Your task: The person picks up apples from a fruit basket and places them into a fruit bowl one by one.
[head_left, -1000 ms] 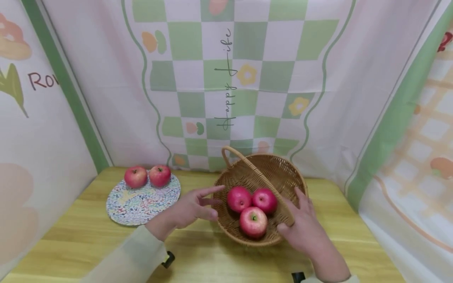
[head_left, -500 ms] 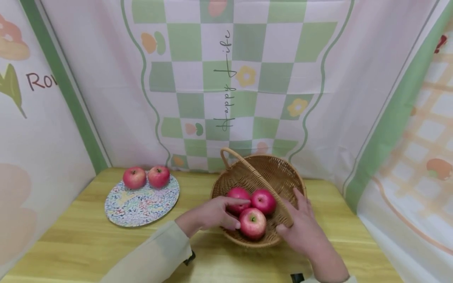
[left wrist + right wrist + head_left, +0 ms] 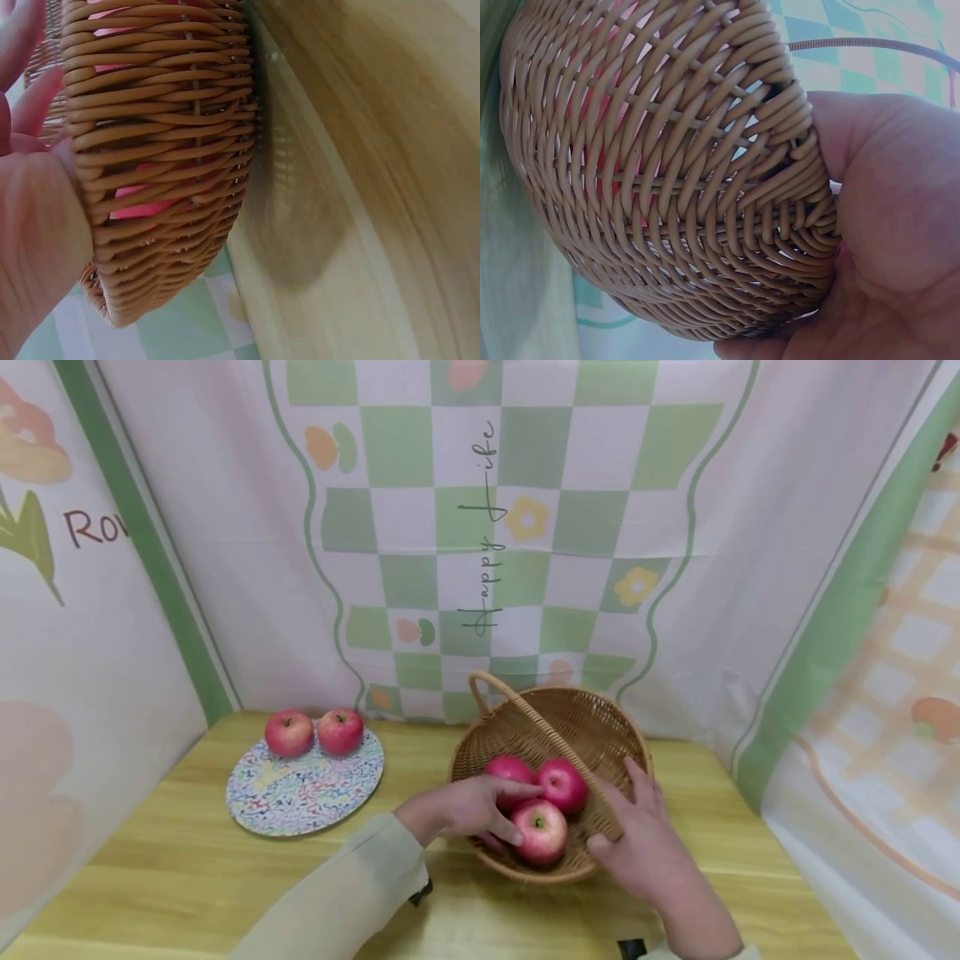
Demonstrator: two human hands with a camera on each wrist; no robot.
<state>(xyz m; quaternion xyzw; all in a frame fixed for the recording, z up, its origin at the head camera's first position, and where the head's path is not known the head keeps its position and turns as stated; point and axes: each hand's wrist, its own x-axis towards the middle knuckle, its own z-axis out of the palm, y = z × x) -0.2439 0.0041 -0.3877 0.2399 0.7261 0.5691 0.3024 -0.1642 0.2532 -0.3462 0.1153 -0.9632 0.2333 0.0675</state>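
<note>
A round wicker basket (image 3: 603,722) with an arched handle holds three apples in the head view. My left hand (image 3: 468,810) reaches over its left rim. The thumb and fingers lie round the left side of the front apple (image 3: 545,837), which is pale red. Behind it are two darker apples, the left one (image 3: 508,767) partly covered by my hand and the right one (image 3: 564,785) beside the handle. My right hand (image 3: 637,839) grips the basket's right rim at the handle's foot. In the right wrist view, the right hand's thumb and fingers clasp the woven rim (image 3: 810,172).
A speckled, multicoloured plate (image 3: 300,802) lies at the left of the wooden table (image 3: 187,877). On its far edge sit two apples, the left one (image 3: 288,733) next to the right one (image 3: 341,732). A checked cloth (image 3: 525,568) hangs behind.
My left hand has moved rightward from outside the basket's left rim, over it, and onto the front apple. The right hand keeps its hold on the rim. The apples stay where they were.
</note>
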